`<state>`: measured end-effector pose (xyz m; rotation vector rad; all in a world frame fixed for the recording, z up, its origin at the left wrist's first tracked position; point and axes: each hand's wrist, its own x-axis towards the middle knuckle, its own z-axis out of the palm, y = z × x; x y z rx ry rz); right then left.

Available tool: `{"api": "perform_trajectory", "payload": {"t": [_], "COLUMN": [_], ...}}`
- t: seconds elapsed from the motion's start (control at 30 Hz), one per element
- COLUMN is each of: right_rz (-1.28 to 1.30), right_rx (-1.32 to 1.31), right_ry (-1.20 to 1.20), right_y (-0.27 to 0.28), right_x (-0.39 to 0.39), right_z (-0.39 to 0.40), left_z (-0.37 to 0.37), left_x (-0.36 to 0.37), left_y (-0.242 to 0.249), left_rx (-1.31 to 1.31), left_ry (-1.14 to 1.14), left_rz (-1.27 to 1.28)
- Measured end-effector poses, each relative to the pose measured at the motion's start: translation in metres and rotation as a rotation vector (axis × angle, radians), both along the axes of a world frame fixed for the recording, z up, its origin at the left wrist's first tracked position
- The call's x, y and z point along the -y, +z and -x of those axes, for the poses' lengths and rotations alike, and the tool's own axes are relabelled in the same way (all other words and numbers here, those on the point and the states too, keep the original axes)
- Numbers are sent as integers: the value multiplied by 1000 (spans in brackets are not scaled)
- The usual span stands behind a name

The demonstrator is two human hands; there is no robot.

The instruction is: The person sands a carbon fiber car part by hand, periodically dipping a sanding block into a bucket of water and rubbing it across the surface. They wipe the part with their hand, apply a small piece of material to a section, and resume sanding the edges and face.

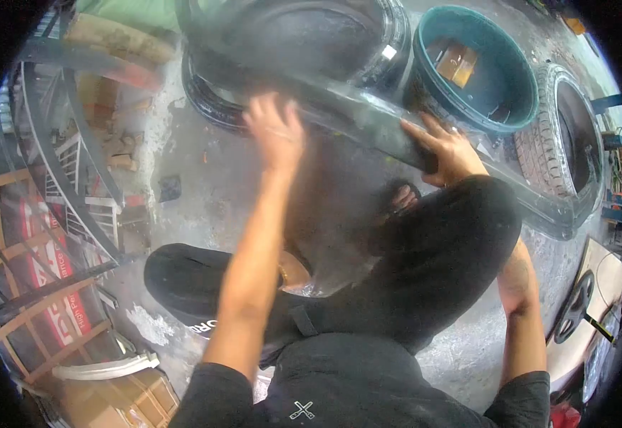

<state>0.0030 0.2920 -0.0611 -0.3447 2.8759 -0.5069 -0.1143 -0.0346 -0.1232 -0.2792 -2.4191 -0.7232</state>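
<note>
Our left hand [276,135] is blurred, so we cannot tell whether its fingertips touch the long dark panel [368,123]. Our raised right knee [492,203] hides part of the arm behind our right hand [452,150], and our left forearm [245,274] covers some white lettering [202,326]. The top edge cuts off a round black thing [386,68]; we cannot identify the brown object [457,65] in the bucket [485,121].

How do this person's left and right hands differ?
The left hand is blurred, whereas the right hand looks sharper. The right hand grips the long dark strip; whether the left hand touches it, I can't tell. The left forearm is in plain view, while the raised knee partly hides the right forearm. Neither hand wears a glove.
</note>
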Motion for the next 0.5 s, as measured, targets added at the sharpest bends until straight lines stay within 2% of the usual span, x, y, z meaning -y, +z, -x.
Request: {"api": "perform_trajectory", "payload": {"t": [0.07, 0.13, 0.2, 0.27, 0.33, 0.4, 0.43, 0.47, 0.5], "right_rz": [-51, -106, -125, -110, -94, -109, -124, -115, -106], "right_rx": [3, -22, -9, 12, 30, -2, -17, 3, -18], "right_ry": [18, 42, 15, 12, -1, -8, -8, -17, -11], "right_y": [2, -10, -11, -6, -8, -11, -6, -4, -7], "right_x": [-1, -5, -3, -3, -2, -1, 3, 5, 2], "right_z": [1, 2, 1, 3, -1, 2, 1, 1, 4], "left_z": [-43, -56, -9, 47, 70, 31, 2, -13, -1], "left_x": [-36, -42, 2, 51, 58, 25, 4, -2, 12], "left_y": [12, 10, 9, 1, -1, -9, 12, 6, 8], "left_rx": [119, 76, 47, 14, 63, 7, 91, 113, 112], "left_ry": [-242, -322, -344, -105, 78, 23, -108, -181, -226], "left_rz": [29, -29, 97, 116, 23, 70, 112, 3, 35]}}
